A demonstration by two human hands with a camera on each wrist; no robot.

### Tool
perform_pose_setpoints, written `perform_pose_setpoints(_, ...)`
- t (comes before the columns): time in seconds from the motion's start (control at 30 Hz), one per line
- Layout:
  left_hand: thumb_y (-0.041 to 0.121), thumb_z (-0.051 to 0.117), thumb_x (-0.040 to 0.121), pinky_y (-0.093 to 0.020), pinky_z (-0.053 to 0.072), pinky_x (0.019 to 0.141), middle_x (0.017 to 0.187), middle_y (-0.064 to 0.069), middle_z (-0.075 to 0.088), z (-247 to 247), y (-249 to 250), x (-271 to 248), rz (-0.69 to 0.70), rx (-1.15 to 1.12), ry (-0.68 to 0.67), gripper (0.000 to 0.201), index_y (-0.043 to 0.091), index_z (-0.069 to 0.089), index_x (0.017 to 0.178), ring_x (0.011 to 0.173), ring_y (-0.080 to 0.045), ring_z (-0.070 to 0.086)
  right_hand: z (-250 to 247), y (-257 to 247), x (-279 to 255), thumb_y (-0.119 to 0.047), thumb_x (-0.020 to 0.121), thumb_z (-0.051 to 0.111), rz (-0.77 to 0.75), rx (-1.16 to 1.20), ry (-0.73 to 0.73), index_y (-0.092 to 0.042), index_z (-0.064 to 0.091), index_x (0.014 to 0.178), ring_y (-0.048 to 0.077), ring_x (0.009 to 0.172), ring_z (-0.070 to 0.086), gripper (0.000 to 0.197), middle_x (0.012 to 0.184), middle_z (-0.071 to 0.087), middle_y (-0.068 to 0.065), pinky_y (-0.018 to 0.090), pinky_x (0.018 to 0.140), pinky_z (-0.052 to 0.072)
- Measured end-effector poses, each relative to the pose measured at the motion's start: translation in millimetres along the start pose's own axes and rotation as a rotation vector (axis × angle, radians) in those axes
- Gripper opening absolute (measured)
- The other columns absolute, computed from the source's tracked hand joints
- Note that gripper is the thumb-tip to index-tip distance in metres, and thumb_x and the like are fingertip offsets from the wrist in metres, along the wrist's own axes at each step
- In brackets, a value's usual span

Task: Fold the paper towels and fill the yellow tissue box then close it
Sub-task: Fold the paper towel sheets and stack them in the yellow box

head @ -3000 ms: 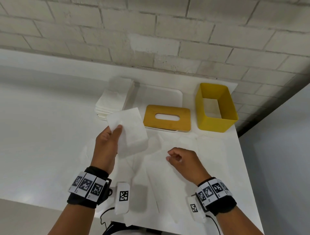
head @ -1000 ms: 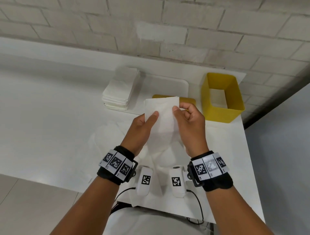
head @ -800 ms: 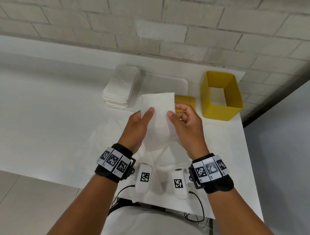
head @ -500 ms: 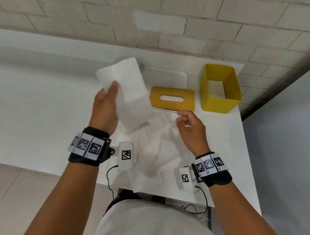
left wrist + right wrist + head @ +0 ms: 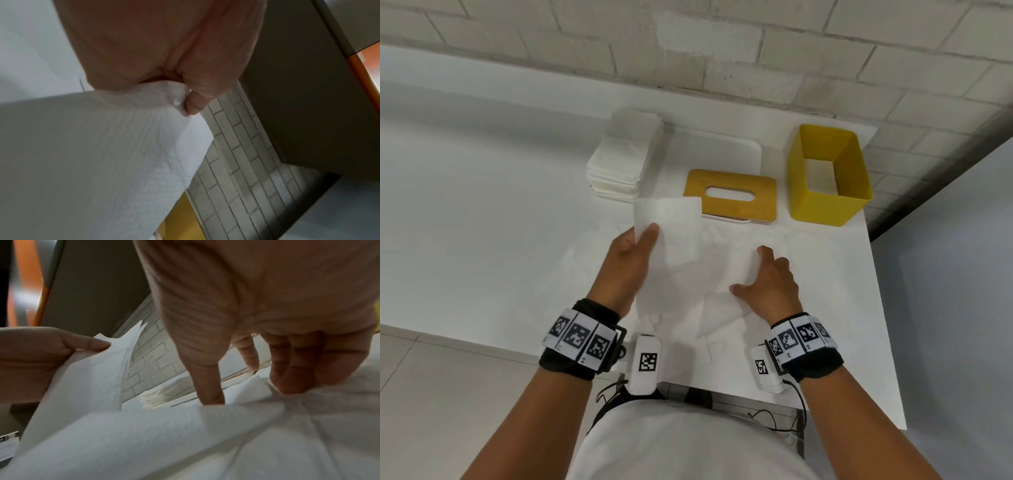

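**White table [image 5: 482,205], brick wall [image 5: 688,41]**

Head view: the left hand [image 5: 626,263] holds one tissue [image 5: 674,233] up, apart from the rest. Left wrist view: its fingers [image 5: 193,104] pinch the tissue's edge. Right wrist view: the right hand [image 5: 267,305] presses its fingertips [image 5: 292,382] on the loose sheets [image 5: 308,434], likely to keep them flat.

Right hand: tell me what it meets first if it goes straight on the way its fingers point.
The right hand rests on the loose tissues; beyond them, it would probably meet the near edge of the wooden slotted lid first, though depth is unclear.
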State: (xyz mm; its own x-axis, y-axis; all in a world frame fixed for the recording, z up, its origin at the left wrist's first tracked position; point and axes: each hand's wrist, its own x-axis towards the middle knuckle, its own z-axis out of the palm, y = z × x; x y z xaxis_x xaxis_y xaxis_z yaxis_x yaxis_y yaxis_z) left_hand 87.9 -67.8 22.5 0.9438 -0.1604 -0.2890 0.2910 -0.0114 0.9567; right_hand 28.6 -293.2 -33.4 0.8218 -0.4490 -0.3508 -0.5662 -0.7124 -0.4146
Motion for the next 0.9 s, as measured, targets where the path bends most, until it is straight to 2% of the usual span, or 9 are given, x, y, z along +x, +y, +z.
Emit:
perform_pose_setpoints(0.17,0.032,0.049,0.107,-0.038,0.058,0.087,0.107,-0.002,0.078,5,-8,-5,-0.011,0.046,-0.033,0.027,0.020,0.073,0.113,0.104,-0.022,0.073,4,2,3,-0.027,0.085,0.076,0.007,0.184,0.035,-0.022,0.034,0.148,0.033,0.113,0.062,0.076,0.120,0.066,0.011,0.035,0.093,0.050)
perform_pose_setpoints(0.27,0.034,0.049,0.107,-0.043,0.058,0.093,0.108,-0.001,0.078,2,-6,-2,-0.012,0.040,-0.021,0.028,0.021,0.072,0.114,0.104,-0.022,0.073,0,4,3,-0.022,0.087,0.073,0.010,0.385,0.058,-0.022,0.045,0.140,0.026,0.100,0.062,0.060,0.102,0.065,0.005,0.028,0.084,0.045)
perform_pose_setpoints(0.37,0.036,0.049,0.107,-0.046,0.056,0.098,0.112,0.000,0.077,0,-4,2,-0.023,0.015,-0.008,0.029,0.021,0.071,0.119,0.108,-0.022,0.072,-14,1,1,-0.029,0.086,0.074,-0.061,0.541,0.185,-0.016,0.058,0.094,0.019,0.073,0.054,0.022,0.076,0.057,0.002,0.033,0.072,0.042)
perform_pose_setpoints(0.43,0.036,0.049,0.107,-0.047,0.056,0.099,0.113,0.000,0.077,-1,-2,4,-0.037,-0.016,-0.004,0.030,0.021,0.070,0.121,0.109,-0.023,0.072,-30,-7,-5,-0.043,0.084,0.069,-0.152,0.611,0.272,-0.006,0.047,0.075,0.019,0.064,0.044,0.044,0.067,0.048,0.016,0.035,0.065,0.038)
perform_pose_setpoints(0.5,0.036,0.049,0.107,-0.046,0.056,0.098,0.113,0.000,0.077,0,1,5,-0.044,-0.026,-0.014,0.030,0.020,0.070,0.122,0.109,-0.024,0.072,-49,-19,-17,-0.051,0.084,0.063,-0.268,0.705,0.309,-0.002,0.051,0.079,0.019,0.067,0.047,0.051,0.077,0.056,0.025,0.038,0.065,0.043)
perform_pose_setpoints(0.6,0.035,0.049,0.107,-0.046,0.056,0.099,0.113,0.000,0.077,5,7,6,-0.042,-0.039,-0.023,0.030,0.021,0.070,0.123,0.109,-0.022,0.072,-74,-39,-43,-0.029,0.093,0.064,-0.475,1.008,0.260,-0.019,0.072,0.098,0.013,0.097,0.068,0.014,0.099,0.075,0.004,0.037,0.082,0.056)
perform_pose_setpoints(0.7,0.036,0.049,0.107,-0.050,0.052,0.106,0.117,0.000,0.076,12,12,5,-0.057,-0.072,-0.049,0.033,0.019,0.068,0.127,0.112,-0.022,0.071,-80,-49,-57,-0.010,0.095,0.058,-0.562,1.291,0.051,-0.025,0.073,0.110,0.015,0.109,0.069,0.026,0.113,0.076,-0.003,0.029,0.087,0.055)
perform_pose_setpoints(0.8,0.035,0.050,0.106,-0.048,0.050,0.108,0.119,-0.002,0.076,23,18,0,-0.086,-0.129,-0.118,0.032,0.018,0.068,0.127,0.115,-0.022,0.070,-66,-57,-54,-0.006,0.100,0.058,-0.454,1.133,0.019,-0.020,0.072,0.107,0.013,0.096,0.071,0.021,0.103,0.078,-0.003,0.034,0.083,0.055)
perform_pose_setpoints(0.9,0.034,0.051,0.106,-0.044,0.054,0.103,0.116,-0.006,0.077,31,25,-7,-0.082,-0.151,-0.215,0.030,0.016,0.071,0.120,0.111,-0.024,0.072,-49,-58,-48,-0.016,0.100,0.062,-0.394,0.943,0.037,-0.019,0.073,0.109,0.023,0.096,0.073,0.014,0.103,0.078,0.000,0.045,0.087,0.059)
